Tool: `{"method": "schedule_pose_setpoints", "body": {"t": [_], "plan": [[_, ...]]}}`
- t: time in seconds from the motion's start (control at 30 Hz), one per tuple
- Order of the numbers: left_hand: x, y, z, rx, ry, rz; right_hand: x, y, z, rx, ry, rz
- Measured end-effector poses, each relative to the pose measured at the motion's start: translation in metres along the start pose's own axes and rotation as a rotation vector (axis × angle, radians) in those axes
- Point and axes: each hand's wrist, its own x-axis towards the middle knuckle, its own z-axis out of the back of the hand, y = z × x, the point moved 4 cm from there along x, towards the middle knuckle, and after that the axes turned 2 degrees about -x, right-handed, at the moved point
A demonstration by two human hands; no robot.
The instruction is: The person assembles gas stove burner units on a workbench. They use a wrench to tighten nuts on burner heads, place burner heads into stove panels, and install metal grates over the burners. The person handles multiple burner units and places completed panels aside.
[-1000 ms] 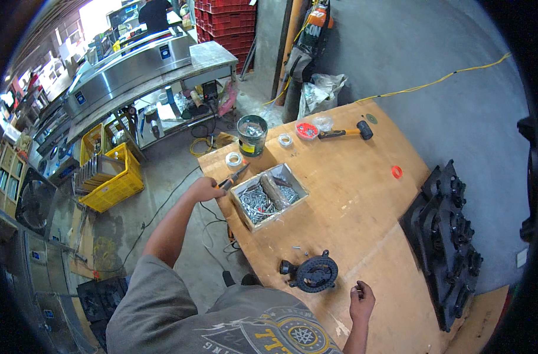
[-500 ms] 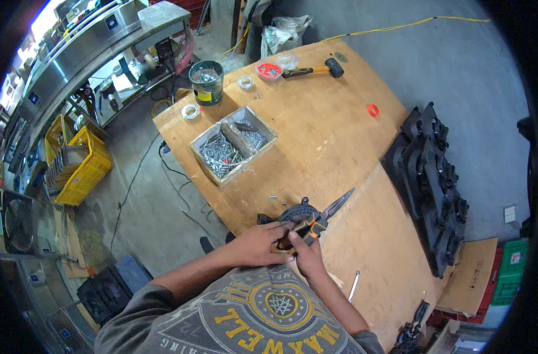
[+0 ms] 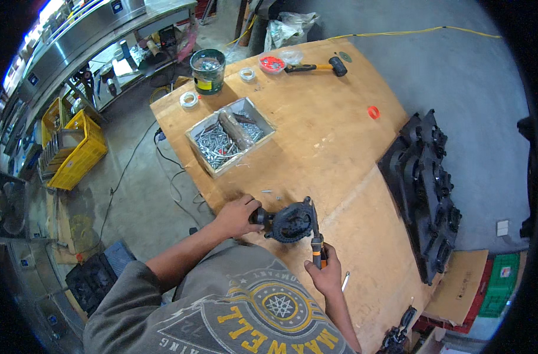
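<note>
My left hand (image 3: 236, 217) is closed around the stub end of a black round part (image 3: 291, 223) with a toothed-looking rim and small lugs. The part is tilted up at the near edge of the wooden table. In my right hand (image 3: 326, 271) is a pair of long-nose pliers (image 3: 316, 235) with black and orange handles. Their slim jaws point away from me along the part's right rim, the tips beside its upper lug; whether they grip it I cannot tell. Two small screws (image 3: 267, 191) lie just beyond the part.
A wooden box (image 3: 260, 141) of screws, a green bucket (image 3: 208, 82), tape rolls (image 3: 189, 100) and a rubber mallet (image 3: 338, 66) stand farther back on the table (image 3: 322, 118). Stacked black parts (image 3: 419, 194) line the right edge. A screwdriver (image 3: 345, 281) lies by my right wrist.
My hands have moved apart. The left has shifted left and away with the black part, now more exposed. The pliers have swung from pointing right to pointing away, beside the part's rim.
</note>
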Motion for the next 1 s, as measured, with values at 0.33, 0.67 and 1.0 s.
{"method": "schedule_pose_setpoints", "body": {"t": [0.33, 0.67, 1.0], "plan": [[0.032, -0.105, 0.021, -0.142, 0.034, -0.255, -0.021, 0.038, 0.064, -0.193, -0.389, 0.171], [0.030, -0.131, 0.031, -0.038, -0.054, -0.447, -0.024, 0.011, 0.047, -0.173, -0.243, 0.109], [0.037, -0.131, 0.035, -0.040, -0.040, -0.444, -0.007, -0.009, 0.047, -0.253, -0.128, 0.101]]}}
